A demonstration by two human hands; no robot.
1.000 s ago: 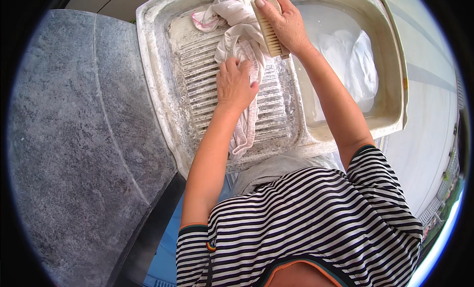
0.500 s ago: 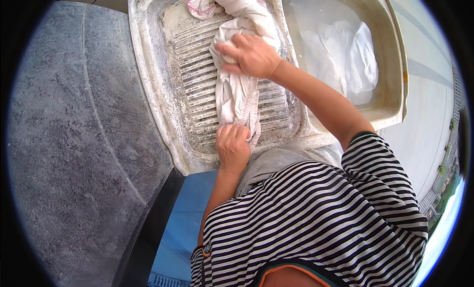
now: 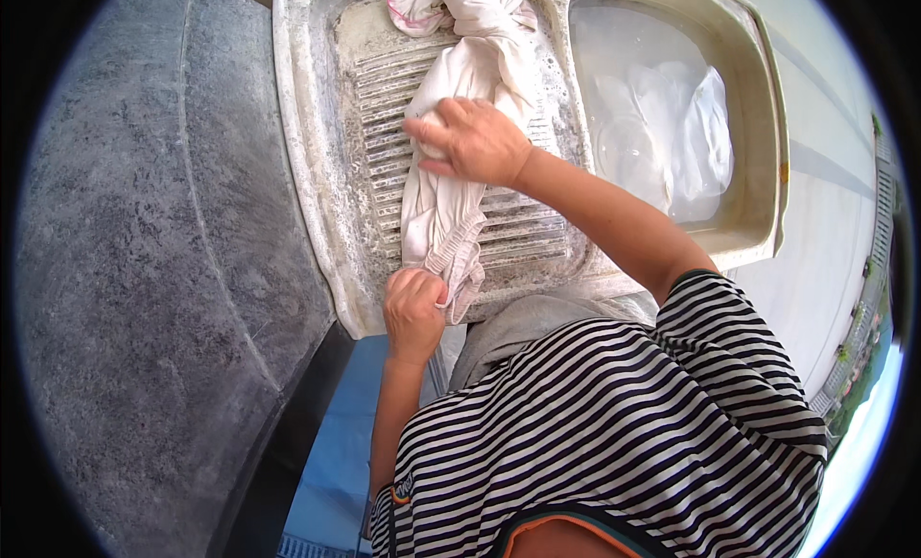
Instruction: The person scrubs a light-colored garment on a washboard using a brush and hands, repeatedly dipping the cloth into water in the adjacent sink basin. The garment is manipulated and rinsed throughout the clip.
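Note:
A wet, off-white garment [image 3: 470,73] lies stretched lengthwise over the ribbed washboard [image 3: 384,107] of a worn stone-like sink. Its far part is twisted and bunched, and a pink-edged piece shows at the far end. A gathered elastic edge [image 3: 465,246] lies at the near end. My left hand [image 3: 414,304] is closed in a fist around that near end, at the sink's front rim. Farther up, my right hand [image 3: 472,141] presses on the garment's middle, fingers curled over a bunched fold. What lies under its palm is hidden.
To the right, a basin [image 3: 761,155] of cloudy water holds white cloth [image 3: 696,126], partly under the surface. A grey stone-look counter [image 3: 106,270] stands along the left side. Grey cloth [image 3: 518,332] lies between my body and the sink's front rim.
My left hand has drawn the garment's near end closer and slightly left. My right hand sits somewhat nearer to me on the cloth. The whole view has shifted a little.

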